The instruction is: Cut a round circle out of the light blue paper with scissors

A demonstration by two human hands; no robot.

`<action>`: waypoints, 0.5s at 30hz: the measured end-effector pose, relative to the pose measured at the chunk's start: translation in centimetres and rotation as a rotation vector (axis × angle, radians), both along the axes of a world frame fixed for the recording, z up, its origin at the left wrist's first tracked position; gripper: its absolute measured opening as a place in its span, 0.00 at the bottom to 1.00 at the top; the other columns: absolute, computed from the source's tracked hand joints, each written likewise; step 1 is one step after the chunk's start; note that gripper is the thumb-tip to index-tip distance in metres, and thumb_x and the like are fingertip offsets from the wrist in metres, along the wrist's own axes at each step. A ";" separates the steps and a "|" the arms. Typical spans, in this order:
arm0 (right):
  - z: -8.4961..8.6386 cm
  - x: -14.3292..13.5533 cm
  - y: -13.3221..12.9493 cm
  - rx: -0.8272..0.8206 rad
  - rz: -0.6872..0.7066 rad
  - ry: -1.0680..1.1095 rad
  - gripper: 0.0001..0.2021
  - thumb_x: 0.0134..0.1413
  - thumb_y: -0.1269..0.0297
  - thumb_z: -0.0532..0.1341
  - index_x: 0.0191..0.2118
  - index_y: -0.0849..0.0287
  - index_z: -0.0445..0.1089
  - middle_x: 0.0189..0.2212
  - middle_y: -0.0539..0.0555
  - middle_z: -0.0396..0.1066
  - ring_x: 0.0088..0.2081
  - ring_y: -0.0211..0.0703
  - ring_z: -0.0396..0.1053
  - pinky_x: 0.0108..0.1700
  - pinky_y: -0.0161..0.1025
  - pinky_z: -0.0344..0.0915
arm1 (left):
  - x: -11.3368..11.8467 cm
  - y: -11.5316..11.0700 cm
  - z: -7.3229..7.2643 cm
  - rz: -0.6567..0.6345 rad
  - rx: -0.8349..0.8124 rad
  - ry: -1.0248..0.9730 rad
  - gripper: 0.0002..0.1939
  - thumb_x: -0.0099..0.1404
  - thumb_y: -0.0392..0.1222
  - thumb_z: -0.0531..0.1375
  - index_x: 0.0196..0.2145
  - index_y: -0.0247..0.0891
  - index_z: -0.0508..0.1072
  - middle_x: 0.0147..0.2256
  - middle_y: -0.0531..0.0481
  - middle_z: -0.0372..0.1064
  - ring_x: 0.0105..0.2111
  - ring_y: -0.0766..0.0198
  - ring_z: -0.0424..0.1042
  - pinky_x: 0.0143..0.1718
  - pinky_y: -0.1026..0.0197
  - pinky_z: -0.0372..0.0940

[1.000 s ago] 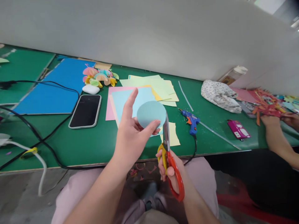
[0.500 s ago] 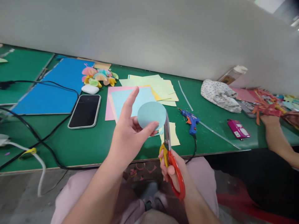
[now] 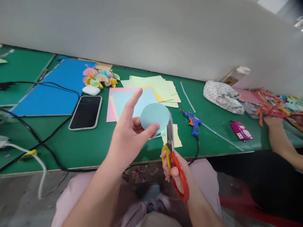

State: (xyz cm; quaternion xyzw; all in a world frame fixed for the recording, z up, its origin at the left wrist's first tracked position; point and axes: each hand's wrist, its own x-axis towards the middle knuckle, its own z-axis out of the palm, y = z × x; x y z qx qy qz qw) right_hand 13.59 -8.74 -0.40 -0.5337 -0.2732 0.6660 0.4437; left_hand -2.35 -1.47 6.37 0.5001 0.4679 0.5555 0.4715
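- Your left hand [image 3: 130, 132] pinches the disc [image 3: 155, 116] over the tabletop [image 3: 80, 148]
- Your right hand [image 3: 175, 171] grips the scissors [image 3: 170, 137], blades by the disc's right edge
- Outline already looks round; any cutting remaining is hard to tell

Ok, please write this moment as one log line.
left hand: holds light-blue paper disc | right hand: holds scissors beside disc | green table: glue gun, phone

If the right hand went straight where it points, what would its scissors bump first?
Probably the pale green sheets, past the tips of the scissors, unless they catch the edge of the blue circle right beside them. Depth is unclear.
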 end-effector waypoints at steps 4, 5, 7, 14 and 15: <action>-0.6 0.6 -0.5 0.030 0.024 -0.063 0.26 0.26 0.44 0.77 0.30 0.55 0.72 0.15 0.42 0.65 0.16 0.32 0.54 0.18 0.30 0.52 | 0.3 -0.2 0.3 0.049 0.021 0.022 0.45 0.56 0.32 0.71 0.69 0.46 0.62 0.24 0.60 0.75 0.22 0.63 0.76 0.29 0.61 0.77; -0.7 0.7 -0.6 0.032 0.027 -0.068 0.25 0.28 0.45 0.76 0.31 0.54 0.72 0.15 0.42 0.65 0.15 0.32 0.54 0.18 0.30 0.53 | 0.3 -0.2 0.3 0.059 0.026 0.026 0.45 0.57 0.32 0.70 0.69 0.46 0.61 0.23 0.60 0.75 0.22 0.63 0.76 0.29 0.60 0.77; -0.8 0.8 -0.7 0.030 0.038 -0.061 0.25 0.29 0.44 0.76 0.31 0.54 0.72 0.16 0.42 0.66 0.15 0.32 0.53 0.18 0.30 0.52 | 0.2 -0.1 0.2 0.081 0.034 0.020 0.45 0.57 0.33 0.70 0.70 0.45 0.60 0.24 0.60 0.76 0.22 0.63 0.76 0.31 0.60 0.78; -0.3 0.3 -0.1 0.021 0.011 0.006 0.36 0.27 0.27 0.73 0.32 0.56 0.73 0.15 0.43 0.61 0.17 0.32 0.53 0.20 0.31 0.49 | -0.2 0.1 -0.1 0.064 0.040 0.075 0.45 0.56 0.34 0.71 0.69 0.47 0.63 0.20 0.61 0.72 0.21 0.62 0.75 0.29 0.59 0.77; -0.3 0.3 -0.1 0.036 0.017 0.001 0.37 0.25 0.28 0.73 0.33 0.56 0.73 0.15 0.43 0.61 0.17 0.32 0.53 0.20 0.31 0.49 | -0.3 0.1 -0.1 0.046 0.046 0.089 0.45 0.56 0.34 0.71 0.69 0.47 0.63 0.20 0.61 0.72 0.21 0.62 0.75 0.29 0.59 0.77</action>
